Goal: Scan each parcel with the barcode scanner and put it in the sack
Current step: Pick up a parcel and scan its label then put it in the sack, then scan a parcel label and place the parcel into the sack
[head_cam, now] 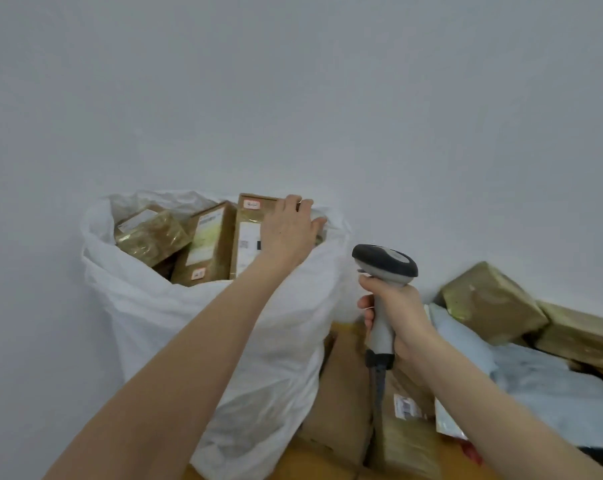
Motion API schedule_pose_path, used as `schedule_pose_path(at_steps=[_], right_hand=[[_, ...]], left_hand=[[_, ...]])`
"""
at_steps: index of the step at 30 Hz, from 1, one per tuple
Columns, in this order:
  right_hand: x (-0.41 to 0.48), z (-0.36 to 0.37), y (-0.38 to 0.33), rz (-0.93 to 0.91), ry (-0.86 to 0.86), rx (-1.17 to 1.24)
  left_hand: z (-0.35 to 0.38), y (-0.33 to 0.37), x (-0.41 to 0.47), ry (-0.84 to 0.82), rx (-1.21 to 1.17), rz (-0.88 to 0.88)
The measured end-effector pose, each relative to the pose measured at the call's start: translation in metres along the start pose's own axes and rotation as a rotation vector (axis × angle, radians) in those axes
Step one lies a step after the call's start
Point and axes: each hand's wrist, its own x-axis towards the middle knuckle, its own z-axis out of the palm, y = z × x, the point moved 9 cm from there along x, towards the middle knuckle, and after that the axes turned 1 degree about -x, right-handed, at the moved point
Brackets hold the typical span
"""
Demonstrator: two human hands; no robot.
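White woven sack (175, 317), upright against wall, mouth open, packed with brown boxes. Tallest box (250, 233) standing on end at right rim, white label on face, red sticker near top. Grey-and-black scanner (385, 268) upright right of sack, head pointing left. More parcels (490, 299), tape-wrapped, piled right of sack.
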Motion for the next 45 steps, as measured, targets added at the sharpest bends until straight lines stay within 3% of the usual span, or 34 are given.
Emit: schedule_pose_path(at_steps=[5, 12, 20, 23, 27, 32, 36, 41, 45], right_hand=[[-0.052, -0.146, 0.027, 0.078, 0.108, 0.024], [-0.137, -0.343, 0.079, 0.202, 0.304, 0.042], [-0.214, -0.48, 0.126, 0.351, 0.53, 0.181], [-0.232, -0.523, 0.139, 0.373, 0.63, 0.195], [-0.249, -0.572, 0.159, 0.387, 0.746, 0.195], [-0.255, -0.615, 0.187, 0.4, 0.831, 0.235], [-0.252, -0.635, 0.212, 0.412, 0.881, 0.228], [-0.245, -0.628, 0.243, 0.469, 0.848, 0.222], [-0.233, -0.621, 0.249, 0.463, 0.803, 0.281]], left_hand=[[0.045, 0.14, -0.051, -0.117, -0.067, 0.09], [0.127, 0.34, -0.161, -0.43, -0.229, 0.108], [0.182, 0.489, -0.293, -0.746, -0.393, 0.288], [0.211, 0.532, -0.347, -0.971, -0.373, 0.355], [0.251, 0.57, -0.408, -1.202, -0.326, 0.343], [0.281, 0.561, -0.417, -1.113, -0.217, 0.129], [0.299, 0.546, -0.407, -1.099, -0.175, 0.106], [0.309, 0.549, -0.406, -1.073, -0.092, 0.067], [0.309, 0.546, -0.397, -1.038, -0.191, -0.055]])
